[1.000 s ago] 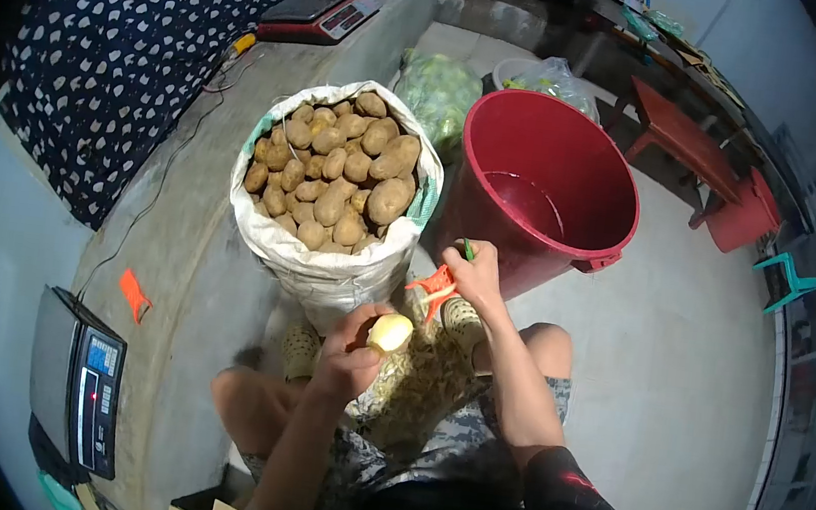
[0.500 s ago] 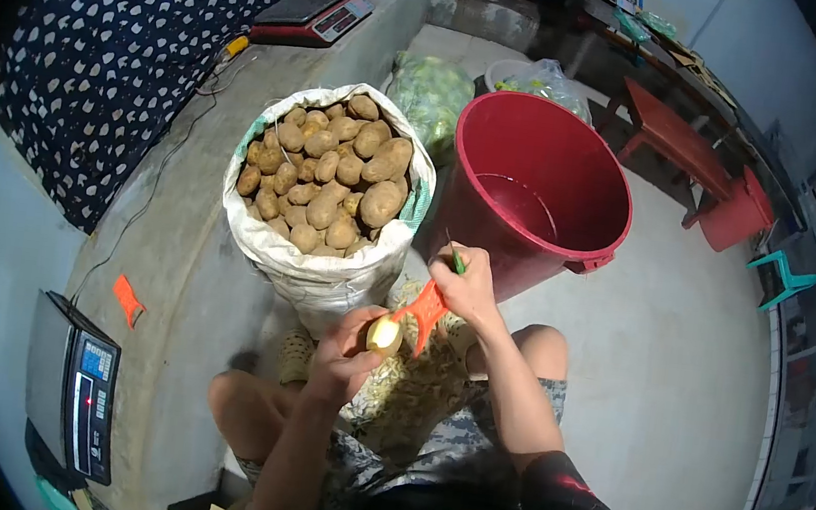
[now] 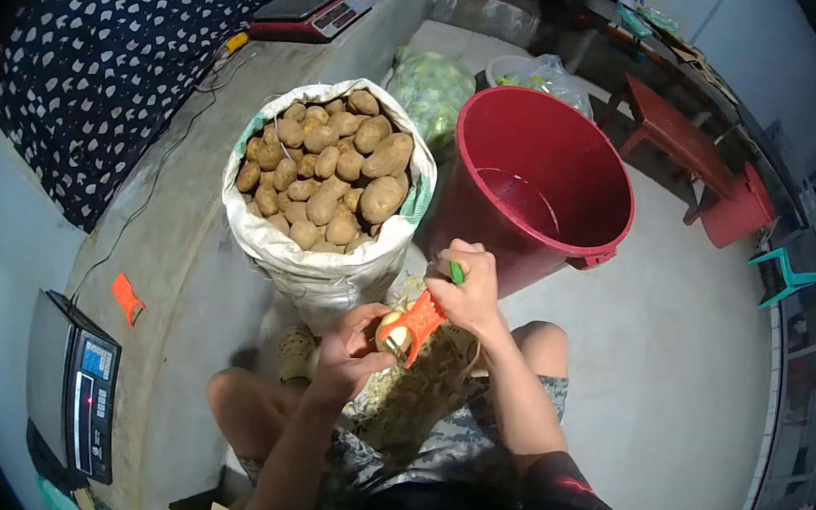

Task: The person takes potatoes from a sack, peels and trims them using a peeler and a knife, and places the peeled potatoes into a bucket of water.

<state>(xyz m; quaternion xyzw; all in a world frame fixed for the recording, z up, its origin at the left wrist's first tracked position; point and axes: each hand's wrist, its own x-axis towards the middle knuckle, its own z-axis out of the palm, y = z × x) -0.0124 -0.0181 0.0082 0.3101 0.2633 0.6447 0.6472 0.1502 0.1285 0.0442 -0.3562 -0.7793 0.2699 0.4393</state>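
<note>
A partly peeled potato (image 3: 387, 327), pale where the skin is off, sits in the closed fingers of my left hand (image 3: 346, 354). My right hand (image 3: 469, 290) grips an orange peeler (image 3: 421, 319), whose blade end lies against the potato. A small green-handled tool (image 3: 456, 273), its thin blade hard to see now, is also tucked in my right hand. Below both hands, potato peelings (image 3: 413, 387) are heaped between my legs. Just ahead stands a white sack (image 3: 311, 269) full of unpeeled potatoes (image 3: 338, 161).
A large red bucket (image 3: 580, 154) stands right of the sack. Behind it are bags of green vegetables (image 3: 432, 92). On the left ledge lie a second orange peeler (image 3: 127, 300) and a digital scale (image 3: 89, 400). A red bench (image 3: 673, 134) and turquoise stool (image 3: 786, 278) are at right.
My right hand has brought the peeler down and left, from beside the potato onto it. The green-handled tool has turned within my right hand. My left hand stays nearly in place.
</note>
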